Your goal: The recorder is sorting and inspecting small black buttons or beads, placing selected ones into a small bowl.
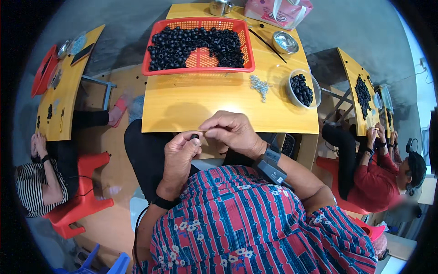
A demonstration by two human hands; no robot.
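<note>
Just past the near edge of the yellow table (219, 109), my two hands meet in front of my body. My left hand (178, 157) is closed, pinching a small black ring-like part (195, 136) between thumb and forefinger. Close beside it, my right hand (235, 132) has thumb and forefinger pressed together at the part; whatever lies between those fingertips is too small to make out. Many similar black parts (169, 48) fill a red plastic basket (198, 70) farther back. A small pile of clear, shiny bits (259, 86) lies on the tabletop to its right.
At the table's right edge stands a clear round tub (318, 97) of black parts. Behind it are a metal bowl (285, 42), a thin dark stick (268, 44), a metal cup (221, 7) and a pink bag (278, 13). Other people sit at side tables, left and right.
</note>
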